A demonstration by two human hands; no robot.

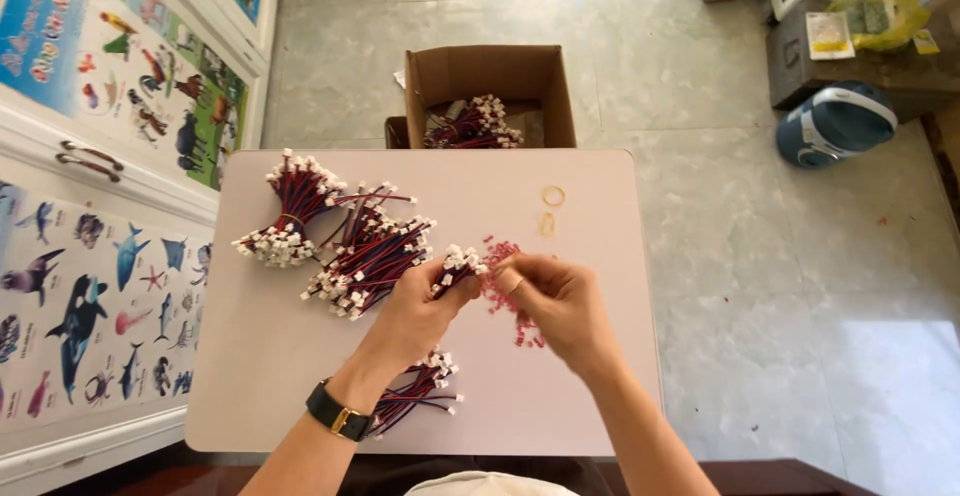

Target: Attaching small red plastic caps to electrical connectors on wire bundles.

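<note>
**Small wire bunch held over the middle of the table**

My left hand (420,306) has its fingers closed around a small bunch of red-and-black wires (458,266) with white plug ends, held just above the middle of the pale table (590,186). My right hand (560,301) meets it from the right, fingers pinched at the plug ends; whether they grip one, I cannot tell. Under and beside my right hand lies a scatter of small pink pieces (505,256). Left of my hands lies a loose heap of the same wires (370,256), and farther left a banded bundle (295,211). A few more wires (425,386) lie near my left wrist, which wears a black watch (340,414). Two rubber bands (551,206) lie toward the far edge. Beyond the table, on the floor, an open cardboard box (490,81) holds more wires.
</note>
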